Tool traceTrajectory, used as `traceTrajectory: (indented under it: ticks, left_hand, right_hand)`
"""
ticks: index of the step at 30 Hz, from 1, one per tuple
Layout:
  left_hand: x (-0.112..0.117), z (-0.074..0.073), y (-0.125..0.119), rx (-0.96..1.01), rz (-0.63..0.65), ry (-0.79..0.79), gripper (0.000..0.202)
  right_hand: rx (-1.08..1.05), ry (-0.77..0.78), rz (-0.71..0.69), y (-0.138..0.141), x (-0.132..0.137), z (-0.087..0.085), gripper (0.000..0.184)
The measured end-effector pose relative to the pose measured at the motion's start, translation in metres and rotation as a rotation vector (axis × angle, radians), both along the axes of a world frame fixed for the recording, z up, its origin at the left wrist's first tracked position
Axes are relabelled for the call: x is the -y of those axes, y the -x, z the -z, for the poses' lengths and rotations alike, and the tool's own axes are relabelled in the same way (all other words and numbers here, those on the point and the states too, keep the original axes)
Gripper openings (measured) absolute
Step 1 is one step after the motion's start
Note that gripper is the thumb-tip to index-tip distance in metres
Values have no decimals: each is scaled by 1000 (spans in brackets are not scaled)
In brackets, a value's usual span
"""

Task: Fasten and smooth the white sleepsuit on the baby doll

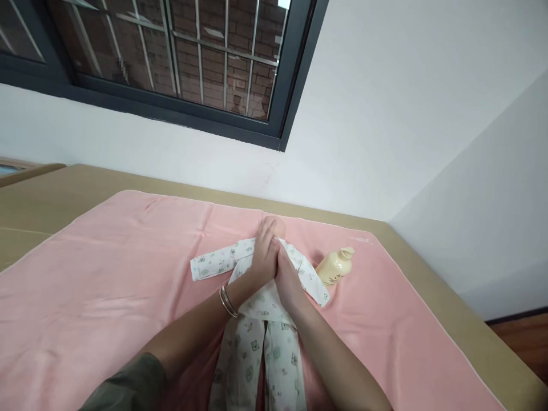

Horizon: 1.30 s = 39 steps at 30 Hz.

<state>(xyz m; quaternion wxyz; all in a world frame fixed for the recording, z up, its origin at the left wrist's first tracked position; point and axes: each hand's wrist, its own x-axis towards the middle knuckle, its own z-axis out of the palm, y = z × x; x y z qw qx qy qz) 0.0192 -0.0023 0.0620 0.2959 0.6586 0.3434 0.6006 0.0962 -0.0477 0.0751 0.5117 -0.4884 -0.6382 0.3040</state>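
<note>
My left hand and my right hand are pressed palm to palm, fingers stretched flat and pointing away from me. No object shows between them. They are over the chest of a baby doll lying on its back, whose round head is partly covered by my left fingers. White long-sleeved pajamas with small green prints dress the doll, arms spread to both sides. By the sleeve on the right, a pale yellow pump bottle leans over at a tilt. Two bangles circle my left wrist.
A pink sheet with a few creases lies under the doll on a tan surface. Beyond it rises a white wall with a dark-framed, barred window. Brown wood shows at the right edge.
</note>
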Motion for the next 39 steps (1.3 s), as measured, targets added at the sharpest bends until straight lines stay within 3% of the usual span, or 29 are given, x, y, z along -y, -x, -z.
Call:
traceTrajectory:
  ticks: [3, 7, 13, 16, 19, 22, 26, 30, 33, 36, 39]
  left_hand:
    - [-14, 21, 12, -49, -50, -16, 53]
    - [-10, 47, 12, 20, -112, 59, 50]
    - [-5, 53, 16, 177, -157, -1, 56]
    - [-4, 54, 18, 206, -199, -35, 55]
    - [-2, 54, 18, 191, -201, -51, 56]
    - [1, 51, 19, 162, -206, -25, 54]
    - [0, 50, 20, 154, -209, 4, 51]
    - [-2, 52, 18, 173, -198, 15, 50]
    - [0, 53, 17, 146, -195, 8, 48]
    - [0, 51, 18, 87, -176, 18, 41]
    - [-5, 50, 22, 44, -105, 97, 34]
  right_hand:
    - [187, -21, 10, -12, -4, 9, 52]
    - [628, -103, 102, -26, -27, 33, 48]
    - [802, -247, 25, -46, -5, 60, 49]
    - [807, -136, 67, -56, -10, 54, 51]
    - [846, 56, 160, -47, -31, 38, 59]
    - [946, 23, 113, -21, -37, 26, 56]
    - [1034, -107, 64, -1, 0, 31, 51]
    - [1045, -83, 138, -16, 27, 49, 58]
    - [1004, 6, 212, -31, 8, 47, 61]
    - [991, 89, 278, -27, -22, 35, 61]
    - [1044, 2, 237, -10, -29, 31, 55]
